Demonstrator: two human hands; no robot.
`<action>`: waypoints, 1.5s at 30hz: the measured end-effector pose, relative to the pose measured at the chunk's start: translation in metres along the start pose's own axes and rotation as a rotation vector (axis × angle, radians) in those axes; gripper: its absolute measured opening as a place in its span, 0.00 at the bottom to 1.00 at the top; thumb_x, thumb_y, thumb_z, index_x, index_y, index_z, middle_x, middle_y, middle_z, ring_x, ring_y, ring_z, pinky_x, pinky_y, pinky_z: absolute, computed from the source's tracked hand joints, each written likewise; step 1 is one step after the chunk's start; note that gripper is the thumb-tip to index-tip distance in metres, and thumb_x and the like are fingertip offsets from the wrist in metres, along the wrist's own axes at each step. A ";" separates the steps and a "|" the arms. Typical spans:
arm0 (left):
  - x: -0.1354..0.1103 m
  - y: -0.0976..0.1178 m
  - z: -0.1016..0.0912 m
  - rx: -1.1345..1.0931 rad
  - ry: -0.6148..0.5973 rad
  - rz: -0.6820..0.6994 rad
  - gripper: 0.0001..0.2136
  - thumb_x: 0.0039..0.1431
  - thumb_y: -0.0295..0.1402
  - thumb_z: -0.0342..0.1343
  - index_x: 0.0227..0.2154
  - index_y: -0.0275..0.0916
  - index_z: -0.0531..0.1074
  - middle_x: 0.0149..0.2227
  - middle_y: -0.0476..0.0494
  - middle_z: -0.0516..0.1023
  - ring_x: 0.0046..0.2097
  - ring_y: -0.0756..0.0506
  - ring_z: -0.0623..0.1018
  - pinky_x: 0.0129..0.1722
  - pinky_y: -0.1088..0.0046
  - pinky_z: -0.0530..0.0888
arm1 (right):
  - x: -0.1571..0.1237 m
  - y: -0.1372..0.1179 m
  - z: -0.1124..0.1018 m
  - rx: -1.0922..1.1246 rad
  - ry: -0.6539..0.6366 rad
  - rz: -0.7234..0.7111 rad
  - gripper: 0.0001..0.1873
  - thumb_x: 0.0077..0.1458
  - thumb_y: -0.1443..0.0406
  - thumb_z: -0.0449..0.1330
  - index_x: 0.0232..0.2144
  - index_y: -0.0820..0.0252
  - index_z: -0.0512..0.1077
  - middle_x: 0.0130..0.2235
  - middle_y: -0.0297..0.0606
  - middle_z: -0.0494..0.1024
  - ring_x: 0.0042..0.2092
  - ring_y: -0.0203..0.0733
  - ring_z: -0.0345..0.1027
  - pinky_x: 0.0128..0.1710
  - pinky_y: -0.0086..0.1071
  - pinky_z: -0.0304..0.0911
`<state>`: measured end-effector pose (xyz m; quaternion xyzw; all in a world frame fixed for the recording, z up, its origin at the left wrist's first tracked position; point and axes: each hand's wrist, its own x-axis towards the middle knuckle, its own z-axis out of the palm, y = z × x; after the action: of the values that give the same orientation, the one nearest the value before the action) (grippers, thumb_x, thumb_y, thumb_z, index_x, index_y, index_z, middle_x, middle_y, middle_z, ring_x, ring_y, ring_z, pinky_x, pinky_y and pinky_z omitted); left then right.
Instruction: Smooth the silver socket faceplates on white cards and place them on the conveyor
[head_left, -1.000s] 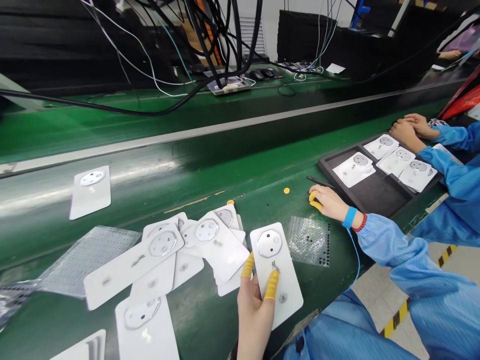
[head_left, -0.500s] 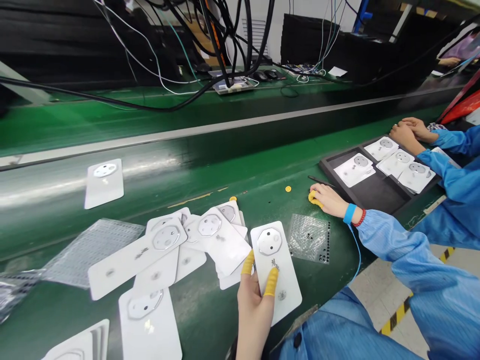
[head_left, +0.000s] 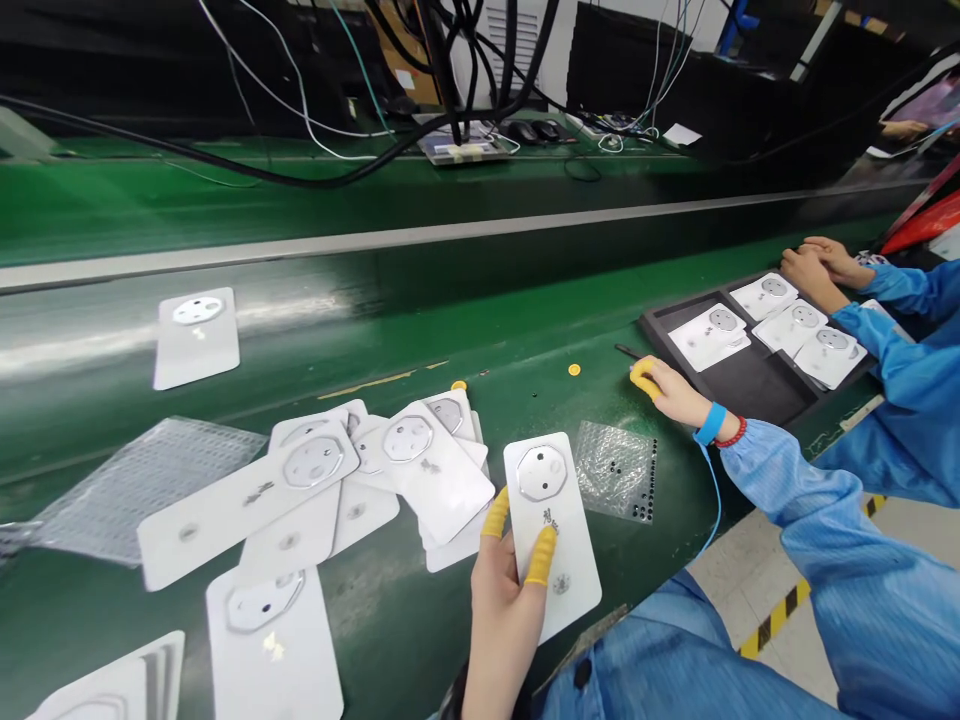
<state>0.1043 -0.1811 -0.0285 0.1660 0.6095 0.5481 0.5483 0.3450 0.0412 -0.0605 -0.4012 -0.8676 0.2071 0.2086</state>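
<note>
Holding a white panel (head_left: 576, 545) over the tabletop's (head_left: 405, 620) near edge, the left hand (head_left: 504, 605) clamps it between yellow-capped fingers (head_left: 541, 558). Near the black tray (head_left: 757, 385), the right hand (head_left: 677, 394) curls its fingers by a slim dark tool (head_left: 628, 351); whether they grip it, I can't tell.

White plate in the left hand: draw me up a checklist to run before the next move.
1. White plate held in the left hand: ok, thumb on its face.
2. Octagonal inset facing up and uncovered: ok.
3. Yellow finger covers worn on both hands: ok.
4. Right hand gripping the dark thin tool: cannot tell; the fingers are close to it.
5. Clear sheet with black dots in view, unobstructed: ok.
6. Other plates neatly stacked: not ok, many overlap at odd angles.
</note>
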 end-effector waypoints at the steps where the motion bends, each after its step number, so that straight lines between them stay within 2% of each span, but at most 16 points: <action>1: 0.000 0.001 0.001 0.006 -0.001 -0.005 0.37 0.47 0.43 0.67 0.59 0.40 0.61 0.44 0.37 0.82 0.45 0.37 0.81 0.39 0.65 0.79 | 0.000 -0.001 -0.002 0.031 0.013 0.011 0.06 0.63 0.68 0.47 0.36 0.59 0.64 0.40 0.42 0.70 0.43 0.42 0.66 0.47 0.39 0.65; 4: -0.001 0.004 0.002 0.016 -0.013 -0.013 0.37 0.46 0.43 0.67 0.58 0.39 0.61 0.42 0.38 0.83 0.42 0.38 0.82 0.34 0.69 0.79 | -0.001 -0.013 -0.006 0.117 0.031 0.027 0.08 0.64 0.64 0.46 0.35 0.59 0.64 0.37 0.40 0.72 0.39 0.40 0.69 0.42 0.36 0.67; 6: 0.001 0.003 0.004 0.028 -0.038 -0.036 0.37 0.47 0.42 0.67 0.59 0.39 0.60 0.42 0.38 0.83 0.41 0.38 0.82 0.32 0.70 0.79 | -0.004 -0.031 -0.010 0.164 0.034 0.017 0.10 0.65 0.63 0.45 0.35 0.59 0.63 0.35 0.38 0.72 0.36 0.38 0.69 0.38 0.34 0.68; 8: 0.002 0.001 0.009 0.026 -0.064 -0.039 0.36 0.47 0.42 0.67 0.58 0.38 0.60 0.43 0.37 0.82 0.43 0.38 0.82 0.34 0.69 0.79 | -0.008 -0.058 -0.013 0.199 0.036 -0.004 0.09 0.65 0.64 0.45 0.35 0.59 0.63 0.34 0.37 0.71 0.36 0.37 0.68 0.37 0.33 0.68; 11: -0.004 0.002 0.019 0.021 -0.121 -0.021 0.32 0.48 0.39 0.66 0.56 0.38 0.63 0.43 0.38 0.82 0.43 0.39 0.81 0.36 0.69 0.79 | -0.016 -0.107 -0.012 0.216 0.057 -0.052 0.05 0.63 0.67 0.48 0.36 0.58 0.63 0.39 0.39 0.70 0.41 0.39 0.66 0.42 0.36 0.66; 15: -0.025 0.016 0.034 0.045 -0.128 -0.056 0.28 0.50 0.36 0.64 0.54 0.39 0.66 0.36 0.43 0.83 0.33 0.43 0.82 0.24 0.74 0.77 | -0.025 -0.158 -0.004 -0.017 0.225 -0.262 0.09 0.59 0.75 0.50 0.37 0.58 0.65 0.41 0.42 0.71 0.41 0.42 0.64 0.45 0.43 0.63; 17: -0.036 0.024 0.039 0.032 -0.095 -0.044 0.26 0.50 0.34 0.64 0.53 0.40 0.68 0.36 0.44 0.83 0.33 0.43 0.82 0.26 0.73 0.77 | -0.028 -0.169 0.000 -0.133 0.273 -0.339 0.11 0.58 0.77 0.48 0.37 0.60 0.65 0.40 0.42 0.72 0.40 0.42 0.64 0.47 0.45 0.61; 22: -0.051 0.031 0.041 0.007 -0.046 -0.005 0.25 0.48 0.37 0.65 0.52 0.41 0.71 0.38 0.42 0.84 0.39 0.39 0.82 0.36 0.68 0.79 | -0.033 -0.177 -0.001 -0.162 0.276 -0.351 0.10 0.60 0.75 0.50 0.36 0.58 0.67 0.38 0.39 0.75 0.39 0.40 0.66 0.49 0.43 0.60; 25: -0.056 0.032 0.038 -0.013 -0.048 -0.039 0.27 0.47 0.40 0.66 0.52 0.41 0.72 0.36 0.42 0.84 0.35 0.39 0.82 0.34 0.67 0.80 | -0.039 -0.177 -0.007 -0.128 0.255 -0.360 0.11 0.58 0.76 0.51 0.36 0.57 0.69 0.37 0.36 0.76 0.39 0.39 0.67 0.51 0.43 0.59; 29: -0.064 0.034 0.032 -0.019 -0.003 -0.062 0.27 0.44 0.41 0.68 0.50 0.42 0.75 0.35 0.42 0.84 0.33 0.40 0.82 0.29 0.70 0.79 | -0.048 -0.177 -0.014 -0.036 0.169 -0.375 0.15 0.58 0.72 0.51 0.44 0.54 0.70 0.41 0.38 0.75 0.42 0.41 0.67 0.55 0.49 0.57; 35: -0.073 0.031 0.026 0.003 0.052 -0.070 0.33 0.41 0.42 0.70 0.54 0.43 0.71 0.38 0.40 0.84 0.34 0.37 0.83 0.29 0.69 0.80 | -0.051 -0.182 -0.015 -0.007 0.245 -0.424 0.16 0.59 0.68 0.51 0.48 0.54 0.71 0.42 0.41 0.75 0.43 0.45 0.67 0.55 0.52 0.58; 40: -0.073 0.034 0.029 -0.005 0.029 -0.001 0.25 0.45 0.41 0.67 0.49 0.43 0.76 0.35 0.42 0.84 0.33 0.37 0.82 0.36 0.62 0.81 | -0.052 -0.187 -0.014 0.047 0.205 -0.396 0.17 0.59 0.68 0.51 0.49 0.56 0.69 0.48 0.44 0.74 0.48 0.48 0.67 0.56 0.56 0.57; 42: -0.072 0.034 0.028 -0.001 0.017 0.007 0.25 0.44 0.42 0.68 0.47 0.42 0.77 0.36 0.41 0.84 0.34 0.36 0.82 0.38 0.61 0.80 | -0.052 -0.187 -0.014 0.085 0.217 -0.395 0.16 0.59 0.68 0.50 0.49 0.56 0.69 0.48 0.44 0.73 0.49 0.48 0.67 0.56 0.54 0.58; 45: -0.073 0.033 0.027 -0.012 0.039 -0.023 0.30 0.42 0.44 0.70 0.51 0.43 0.74 0.42 0.38 0.83 0.38 0.36 0.82 0.37 0.65 0.80 | -0.050 -0.186 -0.013 0.138 0.273 -0.429 0.15 0.59 0.69 0.50 0.47 0.58 0.69 0.48 0.44 0.73 0.49 0.47 0.66 0.54 0.50 0.61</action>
<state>0.1391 -0.2158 0.0403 0.1447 0.6185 0.5485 0.5437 0.2679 -0.1062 0.0381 -0.2172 -0.8805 0.1607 0.3895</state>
